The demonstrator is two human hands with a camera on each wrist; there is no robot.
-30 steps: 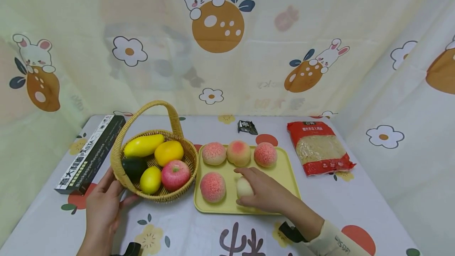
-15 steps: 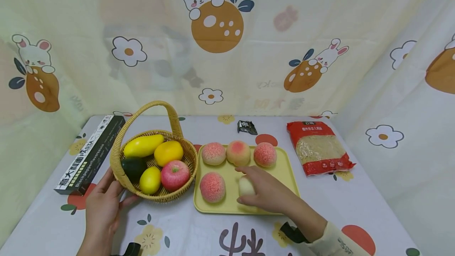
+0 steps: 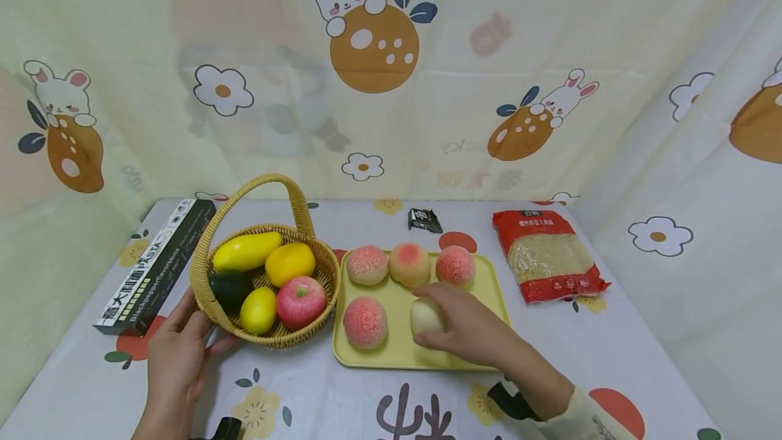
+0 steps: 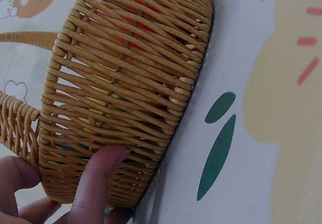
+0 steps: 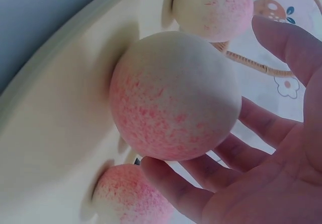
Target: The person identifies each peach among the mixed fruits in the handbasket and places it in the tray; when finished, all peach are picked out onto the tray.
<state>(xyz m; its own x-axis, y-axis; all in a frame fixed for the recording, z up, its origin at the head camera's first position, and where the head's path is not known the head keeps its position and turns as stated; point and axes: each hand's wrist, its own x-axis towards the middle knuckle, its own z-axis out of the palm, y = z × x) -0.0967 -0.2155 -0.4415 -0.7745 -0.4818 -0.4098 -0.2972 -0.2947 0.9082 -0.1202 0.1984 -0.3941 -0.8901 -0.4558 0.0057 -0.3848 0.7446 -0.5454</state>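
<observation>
In the head view my left hand [image 3: 180, 355] holds the lower left side of a wicker basket [image 3: 287, 339]. Its thumb [image 4: 96, 183] lies along the weave in the left wrist view, with fingers near the handle's base. Inside are a red apple [image 3: 302, 302], a lemon [image 3: 258, 311], a dark green fruit [image 3: 231, 289] and two other yellow fruits. My right hand [image 3: 470, 328] is round a pale peach [image 3: 425, 316] on a yellow tray [image 3: 391, 357]. The right wrist view shows this peach [image 5: 173, 98] blushed pink, fingertips at its side and the thumb apart from it.
More peaches [image 3: 365, 322] lie on the tray, three in its back row. A black pasta box [image 3: 155, 267] lies left of the basket. Behind the tray is a small black packet [image 3: 424, 220]; a red bag of pasta [image 3: 550, 254] lies to its right.
My right hand has shifted slightly right, and more of the pale peach shows between its thumb and fingers. The left hand and basket stay where they were.
</observation>
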